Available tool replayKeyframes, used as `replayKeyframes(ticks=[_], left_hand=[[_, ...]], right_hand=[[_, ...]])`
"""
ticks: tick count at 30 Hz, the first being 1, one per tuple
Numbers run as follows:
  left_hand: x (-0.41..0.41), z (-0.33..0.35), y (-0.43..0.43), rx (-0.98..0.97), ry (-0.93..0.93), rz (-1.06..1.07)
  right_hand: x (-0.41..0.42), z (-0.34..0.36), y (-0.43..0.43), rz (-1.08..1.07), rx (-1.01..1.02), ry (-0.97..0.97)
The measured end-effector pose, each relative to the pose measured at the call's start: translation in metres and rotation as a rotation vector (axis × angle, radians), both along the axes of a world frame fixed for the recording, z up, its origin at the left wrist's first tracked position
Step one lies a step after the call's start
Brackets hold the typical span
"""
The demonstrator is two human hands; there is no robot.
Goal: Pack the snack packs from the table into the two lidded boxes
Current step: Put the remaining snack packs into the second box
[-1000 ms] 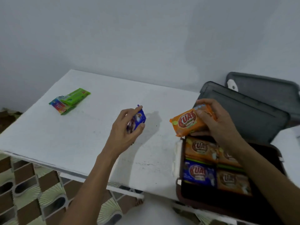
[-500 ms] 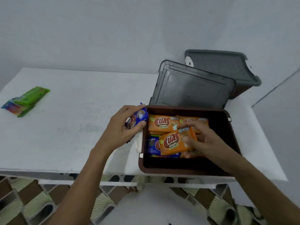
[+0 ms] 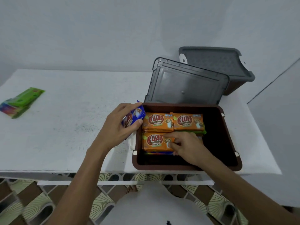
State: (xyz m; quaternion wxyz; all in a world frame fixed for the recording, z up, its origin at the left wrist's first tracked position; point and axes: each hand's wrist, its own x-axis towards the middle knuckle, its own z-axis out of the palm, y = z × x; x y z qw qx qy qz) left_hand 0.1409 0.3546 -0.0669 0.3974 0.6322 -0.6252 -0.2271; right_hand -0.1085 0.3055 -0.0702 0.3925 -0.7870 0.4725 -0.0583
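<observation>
An open brown box (image 3: 230, 137) stands at the table's front right, its grey lid (image 3: 186, 83) propped up behind it. Inside lie orange packs on top of blue and green ones. My right hand (image 3: 185, 144) is in the box, fingers on the near orange pack (image 3: 154, 142), which lies flat. My left hand (image 3: 118, 129) holds a blue snack pack (image 3: 134, 116) just left of the box's rim. A second brown box with its grey lid on (image 3: 215, 64) stands behind. Green and rainbow-coloured packs (image 3: 21, 101) lie at the table's far left.
The white table (image 3: 73, 120) ends close in front of me and just right of the open box. Grey walls stand behind and to the right. Patterned floor tiles (image 3: 32, 202) show below the table edge.
My right hand has lowered the orange pack into the box and laid it flat at the front left. My left hand has carried the blue pack rightwards up to the box's rim.
</observation>
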Motion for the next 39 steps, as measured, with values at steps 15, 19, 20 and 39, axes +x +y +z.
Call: replayKeyframes(ticks=[15,19,20,39], left_hand=[[-0.016,0.027,-0.008,0.045,-0.02,-0.132],[-0.026,0.027,-0.012,0.012,-0.12,-0.161],[-0.028,0.026,-0.013,0.006,-0.144,-0.171],[-0.023,-0.027,-0.01,-0.029,-0.322,-0.058]], right_hand=[[0.024,0.049,-0.021,-0.146,0.085,-0.486],[0.034,0.05,-0.019,-0.152,0.269,-0.606],[0.035,0.048,-0.018,-0.136,0.273,-0.611],[-0.1,0.052,-0.029,-0.297,0.289,-0.338]])
